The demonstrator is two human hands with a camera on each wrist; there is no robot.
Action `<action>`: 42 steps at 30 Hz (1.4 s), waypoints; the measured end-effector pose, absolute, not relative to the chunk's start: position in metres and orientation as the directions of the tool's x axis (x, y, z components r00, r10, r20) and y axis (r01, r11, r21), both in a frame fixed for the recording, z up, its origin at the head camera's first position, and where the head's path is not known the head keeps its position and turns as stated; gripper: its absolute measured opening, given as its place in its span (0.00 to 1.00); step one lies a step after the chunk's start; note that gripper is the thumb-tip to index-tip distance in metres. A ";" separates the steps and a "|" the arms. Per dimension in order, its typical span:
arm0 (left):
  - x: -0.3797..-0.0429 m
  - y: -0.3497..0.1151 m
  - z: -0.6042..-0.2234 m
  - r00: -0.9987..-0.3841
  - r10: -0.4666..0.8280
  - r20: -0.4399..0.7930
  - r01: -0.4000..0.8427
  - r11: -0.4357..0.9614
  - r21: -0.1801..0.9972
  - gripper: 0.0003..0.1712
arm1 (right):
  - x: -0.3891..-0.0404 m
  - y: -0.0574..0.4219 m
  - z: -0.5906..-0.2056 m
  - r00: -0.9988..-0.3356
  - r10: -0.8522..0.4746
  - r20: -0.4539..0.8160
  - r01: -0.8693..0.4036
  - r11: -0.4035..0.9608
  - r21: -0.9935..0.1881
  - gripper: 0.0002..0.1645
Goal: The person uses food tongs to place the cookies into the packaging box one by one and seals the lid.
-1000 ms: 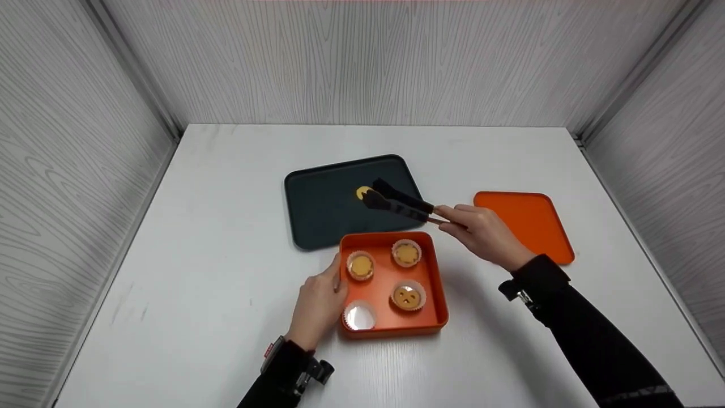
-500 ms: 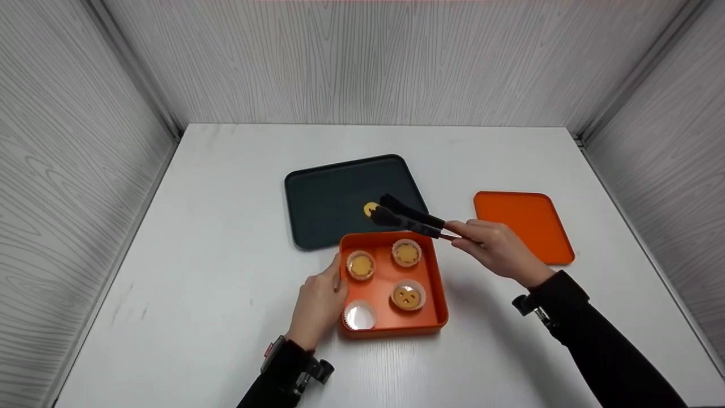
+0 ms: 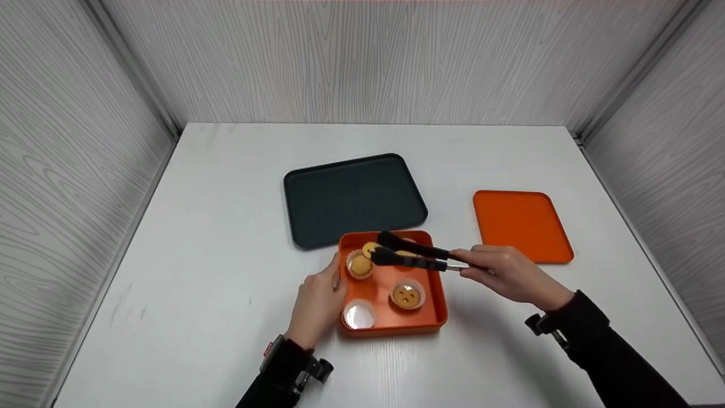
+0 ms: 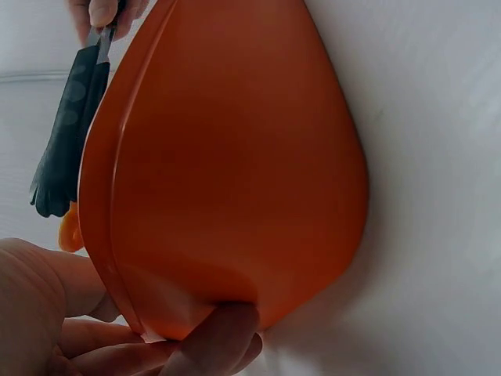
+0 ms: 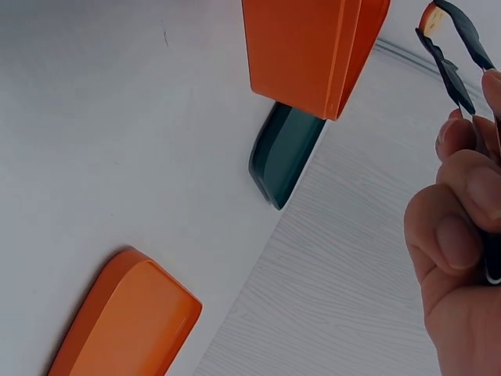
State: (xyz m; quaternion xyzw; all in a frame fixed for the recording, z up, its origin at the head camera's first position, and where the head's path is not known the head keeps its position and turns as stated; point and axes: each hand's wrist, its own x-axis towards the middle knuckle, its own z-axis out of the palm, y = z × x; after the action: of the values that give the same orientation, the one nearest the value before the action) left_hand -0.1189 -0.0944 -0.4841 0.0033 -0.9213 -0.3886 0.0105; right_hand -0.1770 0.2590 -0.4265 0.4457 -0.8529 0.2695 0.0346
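My left hand (image 3: 318,300) grips the left wall of an orange square box (image 3: 393,332), its fingers wrapped round the corner in the left wrist view. In my right hand (image 3: 512,272) is a pair of black-tipped tongs (image 3: 419,248), pinching a small yellow-brown cookie (image 3: 369,250). That cookie (image 5: 432,21) also shows between the tips in the right wrist view. The tongs reach over the back of the box. Inside, paper cups hold a round cookie (image 3: 361,266) at back left and a cookie with holes (image 3: 406,297) at front right. A bare white paper cup (image 3: 359,315) sits front left. The tongs partly cover the back-right cup.
Behind the box lies a dark green tray (image 3: 354,198), its front edge close to the box. An orange lid-like tray (image 3: 524,226) lies to the right, beyond my right hand. Grey wood-grain panels (image 3: 362,62) enclose the white table (image 3: 198,255) at the back and sides.
The tongs with the cookie have come from over the green tray towards me, to above the back of the box. My right hand moved nearer and slightly right; my left hand stayed on the box.
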 end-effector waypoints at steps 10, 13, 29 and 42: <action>-0.119 -0.095 -0.485 -0.999 -0.013 0.033 0.014 0.703 0.711 0.32 | -0.162 0.258 -0.428 -0.531 -0.813 0.238 -0.806 0.398 -0.438 0.22; -0.118 -0.095 -0.486 -0.999 -0.015 0.039 0.017 0.701 0.713 0.32 | -0.160 0.255 -0.428 -0.501 -0.832 0.241 -0.827 0.378 -0.416 0.22; -0.119 -0.095 -0.485 -0.999 -0.007 0.033 0.019 0.697 0.717 0.33 | -0.152 0.235 -0.428 -0.459 -0.875 0.152 -0.857 0.391 -0.336 0.21; -0.120 -0.095 -0.485 -1.000 -0.015 0.002 -0.009 0.684 0.729 0.33 | -0.153 0.228 -0.429 -0.445 -0.880 0.164 -0.874 0.387 -0.292 0.19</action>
State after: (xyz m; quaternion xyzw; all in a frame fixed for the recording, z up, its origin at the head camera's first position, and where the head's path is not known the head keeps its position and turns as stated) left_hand -0.1201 -0.0948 -0.4848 0.0065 -0.9177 -0.3973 0.0037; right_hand -0.1525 0.2276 -0.4291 0.5267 -0.8329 0.1698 -0.0091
